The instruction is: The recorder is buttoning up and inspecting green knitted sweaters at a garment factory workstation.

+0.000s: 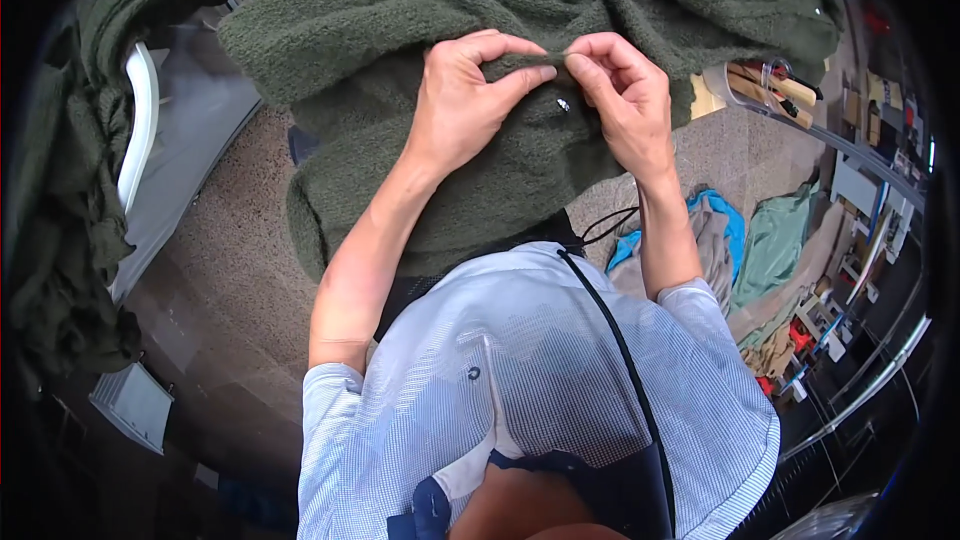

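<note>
A dark green knitted garment (pixel 420 210) with a fuzzy surface lies spread in front of me and hangs down over my lap. My left hand (pixel 465 105) is closed, thumb and forefinger pinching a small fold of the knit near the middle. Just across from it, my right hand (pixel 630 105) pinches the same fold between thumb and fingertips. The fingertips of both hands are only a little apart. Below them, a small shiny metallic piece (pixel 563 105) sits on the knit; its exact kind is too small to tell.
More dark green knitwear (pixel 80 160) hangs at the left over a white curved bar (pixel 140 125). A clear container (pixel 735 85) with wooden-handled tools stands at the right table edge. Beyond my right arm lie grey and blue cloth (pixel 705 235) and green cloth (pixel 775 240).
</note>
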The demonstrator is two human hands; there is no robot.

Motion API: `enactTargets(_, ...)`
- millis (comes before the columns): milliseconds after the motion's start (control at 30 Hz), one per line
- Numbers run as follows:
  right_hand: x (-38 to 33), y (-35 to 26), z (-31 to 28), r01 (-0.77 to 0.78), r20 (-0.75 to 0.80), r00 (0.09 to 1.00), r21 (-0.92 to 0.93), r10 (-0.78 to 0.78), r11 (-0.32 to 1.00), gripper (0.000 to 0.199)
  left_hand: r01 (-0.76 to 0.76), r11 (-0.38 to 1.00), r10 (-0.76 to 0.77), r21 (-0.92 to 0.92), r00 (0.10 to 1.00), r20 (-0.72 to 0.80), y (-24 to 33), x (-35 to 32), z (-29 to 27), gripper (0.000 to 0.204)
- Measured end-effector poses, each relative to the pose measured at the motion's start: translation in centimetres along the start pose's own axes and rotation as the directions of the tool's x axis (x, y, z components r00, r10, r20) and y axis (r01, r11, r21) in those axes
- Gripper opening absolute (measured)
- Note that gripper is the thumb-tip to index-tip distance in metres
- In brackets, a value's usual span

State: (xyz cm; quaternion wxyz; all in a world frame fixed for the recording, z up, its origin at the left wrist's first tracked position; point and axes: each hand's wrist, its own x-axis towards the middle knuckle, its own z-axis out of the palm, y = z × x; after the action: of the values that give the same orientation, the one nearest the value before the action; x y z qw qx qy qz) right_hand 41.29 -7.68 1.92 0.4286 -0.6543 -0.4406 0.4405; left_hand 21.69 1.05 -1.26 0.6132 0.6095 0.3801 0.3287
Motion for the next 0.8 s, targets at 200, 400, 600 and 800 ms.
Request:
enactTargets(200, 0.4, 0.4, 0.5, -0.016, -0.060, 0.998, 0.111, 0.023, 0.994, 0.017, -0.079, 0.986, 0.065, 0.149, 0.994, 0.093, -0.9, 0.1, -0.6, 0.033)
enactTargets(400, 1.1, 0.6, 0.1, -0.049, -0.035, 0.998, 0.208, 0.058, 0.977, 0.015, 0.087, 0.995, -0.096, 0.057, 0.977, 0.190, -1.5, 0.0, -1.3, 0.049)
enactTargets(600, 1.4, -0.2, -1.2, -0.117, 0.085, 0.991, 0.157, 0.105, 0.981, 0.025, 0.240, 0.947, -0.176, -0.211, 0.942, 0.284, 0.2, 0.3, -1.8, 0.024)
enactTargets(800, 1.8, -0.9, -3.2, -0.087, 0.247, 0.967, 0.123, 0.055, 0.989, 0.029, 0.344, 0.862, -0.226, -0.372, 0.918, 0.326, 0.9, 0.8, -2.2, 0.022)
